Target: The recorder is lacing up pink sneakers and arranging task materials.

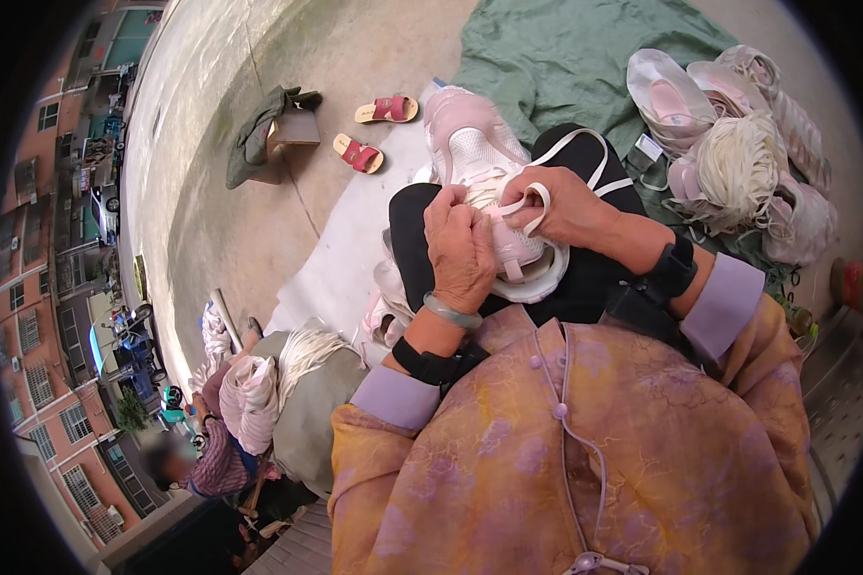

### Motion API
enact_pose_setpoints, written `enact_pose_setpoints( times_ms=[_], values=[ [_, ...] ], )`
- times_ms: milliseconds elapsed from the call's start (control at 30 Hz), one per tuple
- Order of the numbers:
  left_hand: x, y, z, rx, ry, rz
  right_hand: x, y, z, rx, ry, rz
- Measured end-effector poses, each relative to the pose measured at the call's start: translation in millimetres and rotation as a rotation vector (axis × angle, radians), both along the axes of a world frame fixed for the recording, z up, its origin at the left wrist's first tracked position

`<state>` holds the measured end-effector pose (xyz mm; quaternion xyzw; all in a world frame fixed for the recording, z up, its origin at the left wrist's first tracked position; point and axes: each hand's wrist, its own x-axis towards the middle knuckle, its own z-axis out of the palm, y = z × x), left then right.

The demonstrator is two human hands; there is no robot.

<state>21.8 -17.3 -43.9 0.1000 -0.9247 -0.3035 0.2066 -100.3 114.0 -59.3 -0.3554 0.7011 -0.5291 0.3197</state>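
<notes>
A pink and white sneaker rests across my lap on dark trousers, its toe pointing away from me and its heel opening nearest. Between the finger and thumb of my right hand is a white shoelace, which loops out to the right over my knee. My left hand is closed, its curled fingers pressed against the sneaker's left side by the eyelets and tongue; its fingertips are partly hidden. Lace crosses the front of the shoe between the hands.
Several pale sneakers and a bundle of white laces lie at right on a green cloth. Red slippers and a cloth-draped box stand ahead. At lower left, another person sits near more shoes and laces.
</notes>
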Motion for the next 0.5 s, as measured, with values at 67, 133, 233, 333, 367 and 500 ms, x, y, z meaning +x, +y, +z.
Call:
enact_pose_setpoints(
  times_ms=[67, 133, 233, 333, 367, 500],
  values=[
    [7.5, -3.9, 5.6, 0.015, -0.02, 0.019, 2.2, 5.6, 8.7, -0.046, 0.037, -0.019],
    [17.5, -10.4, 20.1, 0.004, -0.047, 0.055, -1.6, 13.6, 11.8, -0.085, 0.075, -0.045],
    [50.8, -45.9, 41.2, -0.211, -0.067, 0.177, -12.5, 31.6, 15.6, -0.244, 0.106, 0.026],
    [119.6, -115.9, 39.8, -0.509, -0.227, 0.454, -18.9, 45.9, 27.6, -0.293, -0.066, 0.103],
    [147.4, -138.8, 35.8, -0.674, -0.276, 0.529, -18.7, 48.2, 29.6, -0.294, -0.358, 0.099],
    [185.4, -160.1, 33.2, -0.757, -0.719, 0.678, -9.3, 48.8, 29.0, -0.217, -0.684, 0.034]
  ],
)
